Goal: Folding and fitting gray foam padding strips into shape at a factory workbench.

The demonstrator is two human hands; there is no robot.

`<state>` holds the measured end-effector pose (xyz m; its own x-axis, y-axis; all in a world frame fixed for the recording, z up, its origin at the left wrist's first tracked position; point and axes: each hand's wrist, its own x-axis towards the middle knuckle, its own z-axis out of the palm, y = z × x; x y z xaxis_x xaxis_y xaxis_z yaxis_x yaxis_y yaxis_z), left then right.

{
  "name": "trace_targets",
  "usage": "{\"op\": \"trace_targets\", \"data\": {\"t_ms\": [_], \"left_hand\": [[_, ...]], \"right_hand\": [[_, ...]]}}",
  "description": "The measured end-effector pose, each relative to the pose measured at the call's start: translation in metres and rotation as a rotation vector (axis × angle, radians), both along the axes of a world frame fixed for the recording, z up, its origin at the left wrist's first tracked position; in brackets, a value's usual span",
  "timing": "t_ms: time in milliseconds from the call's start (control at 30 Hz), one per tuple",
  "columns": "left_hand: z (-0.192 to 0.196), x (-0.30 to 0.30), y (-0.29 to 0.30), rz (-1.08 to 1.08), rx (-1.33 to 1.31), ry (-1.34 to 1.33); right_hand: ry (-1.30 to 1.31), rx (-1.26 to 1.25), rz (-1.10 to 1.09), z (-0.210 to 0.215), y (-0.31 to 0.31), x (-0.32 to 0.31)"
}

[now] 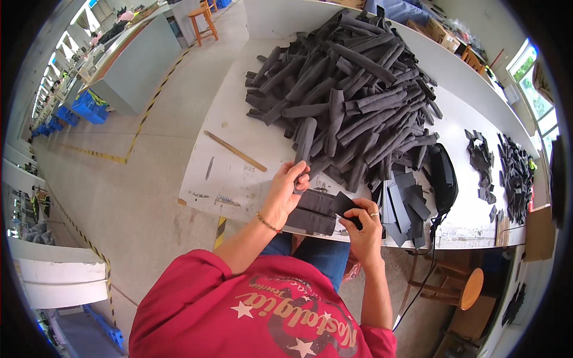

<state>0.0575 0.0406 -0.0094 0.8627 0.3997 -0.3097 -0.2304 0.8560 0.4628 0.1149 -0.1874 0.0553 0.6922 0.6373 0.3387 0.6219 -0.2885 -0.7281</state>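
Observation:
My left hand (287, 186) is closed round the lower end of a dark grey fabric tube (305, 138), which points away from me toward the large pile of similar tubes (352, 77). Between thumb and fingers, my right hand (364, 227) pinches a small flat black piece (344, 203). Below and between both hands, dark flat fabric pieces (310, 219) lie at the near edge of the white table (230, 179). To the right of my right hand is a loose fan of black and grey flat pieces (400, 203).
A black case-like object (443, 179) with a cord stands right of the flat pieces. A wooden stick (236, 151) lies on the table at left. More dark pieces (516, 176) are heaped at far right. A wooden stool (468, 289) stands below the table's right side.

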Motion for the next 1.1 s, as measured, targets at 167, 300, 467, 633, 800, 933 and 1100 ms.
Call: {"op": "trace_targets", "data": {"t_ms": [167, 300, 467, 633, 800, 933, 1100], "left_hand": [[0.026, 0.002, -0.007, 0.066, -0.080, 0.143], [0.023, 0.000, -0.012, 0.038, -0.074, 0.111], [0.008, 0.000, -0.012, -0.050, 0.058, 0.047], [0.015, -0.001, -0.017, -0.071, 0.128, 0.086], [0.021, 0.001, -0.022, -0.065, 0.153, 0.110], [0.017, 0.002, -0.024, -0.097, 0.195, 0.102], [0.018, -0.003, -0.025, -0.128, 0.214, 0.086]], "right_hand": [[0.089, 0.080, -0.045, 0.001, 0.005, -0.006], [0.137, 0.094, -0.083, 0.012, 0.010, -0.011], [0.110, 0.031, -0.039, 0.006, 0.005, -0.011], [0.132, 0.041, -0.050, 0.018, 0.006, -0.018], [0.048, 0.010, -0.053, 0.015, 0.005, -0.019], [-0.112, -0.009, -0.078, 0.019, 0.008, -0.016], [-0.288, -0.024, -0.123, 0.026, 0.014, -0.010]]}}
